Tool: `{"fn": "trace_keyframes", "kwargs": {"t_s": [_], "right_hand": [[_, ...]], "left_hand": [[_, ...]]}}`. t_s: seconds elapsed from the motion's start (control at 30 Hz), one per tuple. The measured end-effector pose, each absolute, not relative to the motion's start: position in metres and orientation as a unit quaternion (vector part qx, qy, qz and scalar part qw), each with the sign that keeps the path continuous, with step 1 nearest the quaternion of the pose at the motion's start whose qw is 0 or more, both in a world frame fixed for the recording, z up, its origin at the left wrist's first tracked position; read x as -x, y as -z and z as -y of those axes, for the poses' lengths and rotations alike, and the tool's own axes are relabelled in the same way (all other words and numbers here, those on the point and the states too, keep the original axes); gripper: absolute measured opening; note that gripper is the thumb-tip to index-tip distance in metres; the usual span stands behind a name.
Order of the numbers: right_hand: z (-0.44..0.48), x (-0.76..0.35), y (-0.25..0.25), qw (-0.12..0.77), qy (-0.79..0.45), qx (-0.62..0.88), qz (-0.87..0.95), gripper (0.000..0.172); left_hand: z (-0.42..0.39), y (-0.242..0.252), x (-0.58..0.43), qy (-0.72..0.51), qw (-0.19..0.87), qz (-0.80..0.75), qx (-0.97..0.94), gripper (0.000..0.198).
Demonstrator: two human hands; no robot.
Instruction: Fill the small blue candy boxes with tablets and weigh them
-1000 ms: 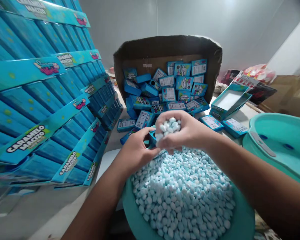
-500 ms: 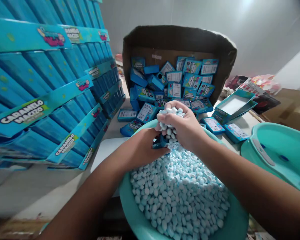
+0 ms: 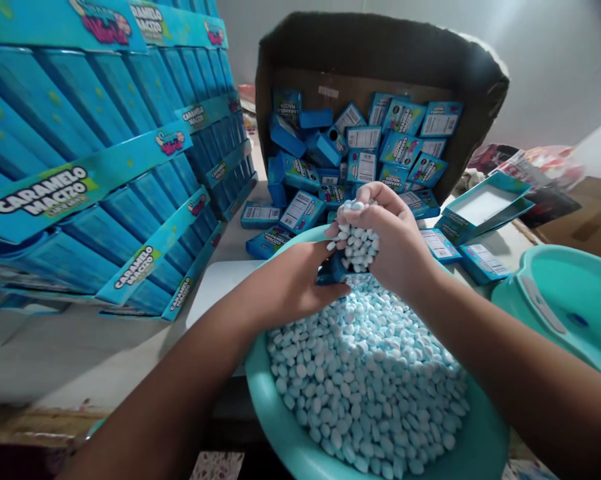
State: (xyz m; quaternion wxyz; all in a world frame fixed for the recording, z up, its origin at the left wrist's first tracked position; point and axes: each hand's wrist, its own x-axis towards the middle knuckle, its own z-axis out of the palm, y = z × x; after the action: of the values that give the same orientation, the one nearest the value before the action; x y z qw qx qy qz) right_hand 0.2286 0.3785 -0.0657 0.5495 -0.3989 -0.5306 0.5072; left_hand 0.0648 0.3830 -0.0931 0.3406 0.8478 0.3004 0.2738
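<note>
A turquoise tub [image 3: 275,427] is heaped with pale blue and white candies [image 3: 375,393]. Over its far part, my left hand [image 3: 300,283] is wrapped round a small blue box [image 3: 331,270], mostly hidden by the fingers. Directly above that box, my right hand [image 3: 395,240] is closed on a handful of candies [image 3: 359,245], some showing below its fingers at the box's mouth. Behind both hands, a cardboard carton [image 3: 380,47] lies with its open side toward me, full of small blue boxes [image 3: 363,167].
Stacked blue display trays [image 3: 45,193] of boxes rise on the left. Several loose blue boxes [image 3: 261,215] lie before the carton. On the right are an open blue box [image 3: 485,203], a second turquoise tub [image 3: 580,287] and a brown carton [image 3: 590,213]. A white lid or board [image 3: 215,287] lies left of the tub.
The view has shifted and come nearer the carton. My right hand has lifted slightly from the box, and more candies show between its fingers and the box's mouth.
</note>
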Motion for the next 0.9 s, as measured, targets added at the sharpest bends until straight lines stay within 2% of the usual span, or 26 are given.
{"fn": "trace_keyframes", "kwargs": {"t_s": [0.23,0.9], "right_hand": [[-0.3791,-0.2298,0.0664,0.557,-0.512,0.377,0.535,0.027],[-0.3760,-0.2277,0.0641,0.614,-0.546,0.289,0.492,0.018]], "left_hand": [[-0.3810,0.0914,-0.0658,-0.273,0.359,-0.307,-0.838,0.044],[-0.3799,0.0893,-0.0664,-0.224,0.285,-0.355,-0.862,0.052]]}}
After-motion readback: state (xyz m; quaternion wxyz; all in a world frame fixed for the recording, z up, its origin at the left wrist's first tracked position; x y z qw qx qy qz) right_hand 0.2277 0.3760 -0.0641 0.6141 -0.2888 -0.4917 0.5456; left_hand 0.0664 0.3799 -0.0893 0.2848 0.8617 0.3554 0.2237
